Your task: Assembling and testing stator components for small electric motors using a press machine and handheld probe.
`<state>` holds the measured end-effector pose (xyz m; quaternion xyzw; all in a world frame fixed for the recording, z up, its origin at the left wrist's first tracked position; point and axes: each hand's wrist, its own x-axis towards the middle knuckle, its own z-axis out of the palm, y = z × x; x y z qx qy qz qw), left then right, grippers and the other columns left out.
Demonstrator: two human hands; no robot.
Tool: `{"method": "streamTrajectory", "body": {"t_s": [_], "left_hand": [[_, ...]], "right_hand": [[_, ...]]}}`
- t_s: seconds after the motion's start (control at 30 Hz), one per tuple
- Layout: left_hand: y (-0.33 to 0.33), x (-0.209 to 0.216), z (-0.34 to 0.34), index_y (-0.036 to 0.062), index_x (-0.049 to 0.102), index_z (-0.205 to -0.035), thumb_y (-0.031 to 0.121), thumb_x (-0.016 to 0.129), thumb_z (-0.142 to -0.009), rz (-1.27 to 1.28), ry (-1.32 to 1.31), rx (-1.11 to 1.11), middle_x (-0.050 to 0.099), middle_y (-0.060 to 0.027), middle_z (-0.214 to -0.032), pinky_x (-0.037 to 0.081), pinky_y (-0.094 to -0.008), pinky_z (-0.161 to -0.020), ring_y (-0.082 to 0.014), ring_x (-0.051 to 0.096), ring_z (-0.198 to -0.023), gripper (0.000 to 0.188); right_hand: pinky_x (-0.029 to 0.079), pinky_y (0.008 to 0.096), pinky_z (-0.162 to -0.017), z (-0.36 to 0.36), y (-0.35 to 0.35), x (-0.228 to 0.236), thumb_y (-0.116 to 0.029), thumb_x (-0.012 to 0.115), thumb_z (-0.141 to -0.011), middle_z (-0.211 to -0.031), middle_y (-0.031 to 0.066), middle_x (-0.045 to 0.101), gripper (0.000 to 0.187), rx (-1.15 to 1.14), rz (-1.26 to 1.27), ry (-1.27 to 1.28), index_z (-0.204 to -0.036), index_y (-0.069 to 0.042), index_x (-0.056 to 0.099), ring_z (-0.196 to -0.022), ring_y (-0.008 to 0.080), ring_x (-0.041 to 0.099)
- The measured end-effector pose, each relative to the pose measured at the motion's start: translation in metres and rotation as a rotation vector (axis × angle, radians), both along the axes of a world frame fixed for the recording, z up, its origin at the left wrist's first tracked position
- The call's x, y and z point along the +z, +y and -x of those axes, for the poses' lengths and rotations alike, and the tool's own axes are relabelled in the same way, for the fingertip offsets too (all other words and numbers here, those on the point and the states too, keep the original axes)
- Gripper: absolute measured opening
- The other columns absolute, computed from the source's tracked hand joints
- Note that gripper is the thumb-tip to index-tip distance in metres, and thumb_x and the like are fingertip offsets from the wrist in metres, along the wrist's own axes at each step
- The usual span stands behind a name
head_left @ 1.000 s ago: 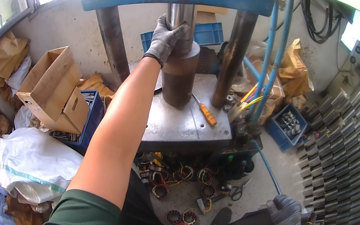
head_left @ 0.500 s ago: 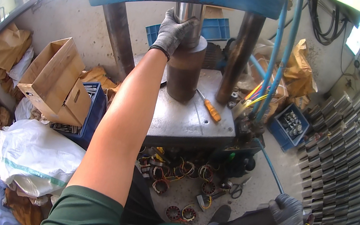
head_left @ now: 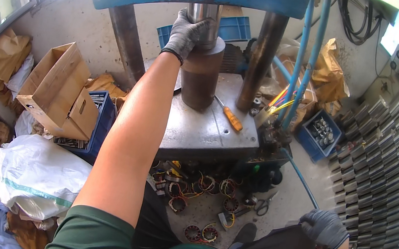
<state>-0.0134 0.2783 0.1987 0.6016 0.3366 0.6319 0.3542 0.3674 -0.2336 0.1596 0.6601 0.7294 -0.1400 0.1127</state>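
Rusty brown steel cylinder (head_left: 199,79) stands upright on grey press table (head_left: 209,131), axis vertical, right under shiny ram (head_left: 204,13). Left hand (head_left: 186,31), gloved, wrapped on cyl top/ram joint. Right hand (head_left: 324,227) low by knee, curled loosely, holding nothing visible, well apart; left nearer.

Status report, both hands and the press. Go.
Left hand gripping top of brown cylinder under press ram. Right hand low by knee. Orange screwdriver lying beside cylinder.
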Motion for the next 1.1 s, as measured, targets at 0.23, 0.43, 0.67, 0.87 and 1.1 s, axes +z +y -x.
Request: {"method": "streamTrajectory", "body": {"t_s": [0.23, 0.43, 0.67, 0.87, 1.1], "left_hand": [[0.0, 0.0, 0.002, 0.0077, 0.057, -0.12, 0.034, 0.102, -0.077, 0.045, 0.05, 0.044, 0.07, -0.0076, -0.107, 0.056, -0.0344, -0.091, -0.0182, 0.066, -0.099, 0.067], [-0.004, 0.002, -0.001, 0.0088, 0.057, -0.112, 0.037, 0.103, -0.076, 0.003, 0.01, 0.042, 0.07, -0.0061, -0.102, 0.056, -0.0359, -0.09, -0.0177, 0.065, -0.097, 0.065], [-0.009, 0.005, 0.002, 0.0044, 0.06, -0.13, 0.033, 0.1, -0.077, 0.071, 0.093, 0.07, 0.075, -0.0123, -0.118, 0.057, -0.0378, -0.1, -0.023, 0.071, -0.11, 0.072], [-0.007, 0.004, 0.002, 0.0051, 0.059, -0.124, 0.035, 0.101, -0.075, 0.057, 0.068, 0.052, 0.074, -0.0115, -0.113, 0.057, -0.0379, -0.097, -0.0224, 0.071, -0.105, 0.071], [-0.009, 0.005, 0.003, 0.008, 0.056, -0.113, 0.037, 0.104, -0.073, 0.073, 0.074, 0.04, 0.07, -0.009, -0.104, 0.056, -0.0361, -0.092, -0.0197, 0.067, -0.097, 0.069]], "right_hand": [[0.063, 0.0435, -0.09, -0.004, 0.0, 0.002, -0.022, 0.072, -0.093, -0.104, 0.0171, 0.08, 0.027, -0.141, -0.194, 0.183, -0.111, -0.006, 0.082, -0.096, 0.0363, 0.078], [0.063, 0.0435, -0.089, -0.006, -0.001, 0.002, -0.018, 0.073, -0.092, -0.103, 0.0179, 0.08, 0.026, -0.283, -0.274, 0.357, -0.112, -0.005, 0.082, -0.096, 0.0366, 0.077], [0.063, 0.0439, -0.089, -0.009, -0.001, -0.001, -0.015, 0.074, -0.09, -0.104, 0.0195, 0.08, 0.025, -0.253, -0.216, 0.356, -0.111, -0.005, 0.082, -0.097, 0.0359, 0.078], [0.063, 0.0436, -0.089, -0.009, 0.0, 0.002, -0.013, 0.073, -0.09, -0.105, 0.0202, 0.08, 0.025, -0.19, -0.205, 0.329, -0.112, -0.004, 0.081, -0.097, 0.0355, 0.079], [0.063, 0.0419, -0.09, -0.005, 0.002, 0.008, -0.01, 0.072, -0.091, -0.106, 0.0195, 0.08, 0.026, -0.119, -0.135, 0.23, -0.115, -0.004, 0.08, -0.098, 0.0344, 0.079]]}}
